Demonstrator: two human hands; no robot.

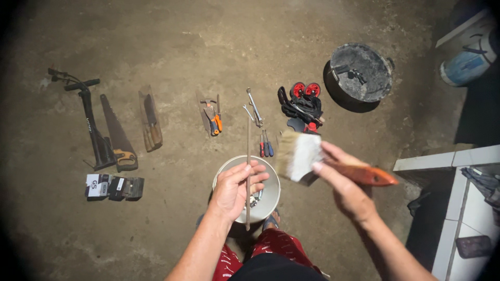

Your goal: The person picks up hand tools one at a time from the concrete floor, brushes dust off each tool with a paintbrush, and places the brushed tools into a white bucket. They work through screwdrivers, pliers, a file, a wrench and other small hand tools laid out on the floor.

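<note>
My left hand [235, 190] grips a long thin metal rod [248, 145] held upright over a white bucket [272, 193] on the floor. My right hand [344, 184] holds a wide paintbrush [302, 156] with pale bristles and an orange-brown wooden handle [371, 175]. The bristles point left, close to the rod. Small metal parts lie inside the bucket, partly hidden by my left hand.
Tools lie in a row on the concrete floor: a hand pump [94, 125], a handsaw [119, 134], a cleaver on a wooden board [150, 118], pliers [212, 117], wrenches [254, 108], screwdrivers [265, 144], black-and-red straps [303, 101]. A dirty black pot [360, 72] stands far right; small boxes [113, 187] left; tiled ledge [458, 198] right.
</note>
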